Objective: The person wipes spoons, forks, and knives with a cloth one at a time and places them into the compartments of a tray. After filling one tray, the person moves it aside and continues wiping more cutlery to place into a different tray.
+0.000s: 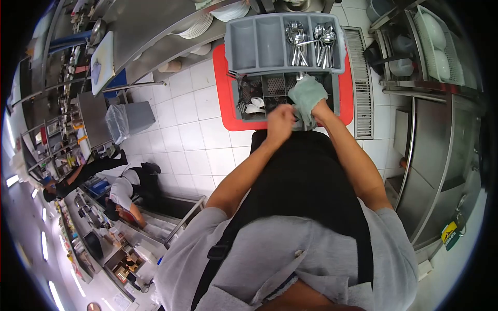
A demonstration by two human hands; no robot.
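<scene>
A pale green cloth [308,97] is bunched in my right hand [320,111], which is closed on it. A shiny metal end of some cutlery [300,76] shows at the cloth's top edge. Close by on its left is my left hand [280,122], fingers curled and slightly blurred; what they hold, if anything, is hidden. Both hands are over the near side of a dark grey divided cutlery bin [336,98], where white spoons [254,106] and forks [241,107] lie on the left. Beyond it, a grey cutlery tray [270,39] holds several metal spoons [326,41] and other cutlery [296,42].
Under the bins is a red lid or tray [223,93]. Stacked white plates [198,26] stand on a steel shelf at upper left. A grey waste bin [139,117] with a liner is on the tiled floor. Two people [123,187] work at left. Steel racks [399,83] line the right.
</scene>
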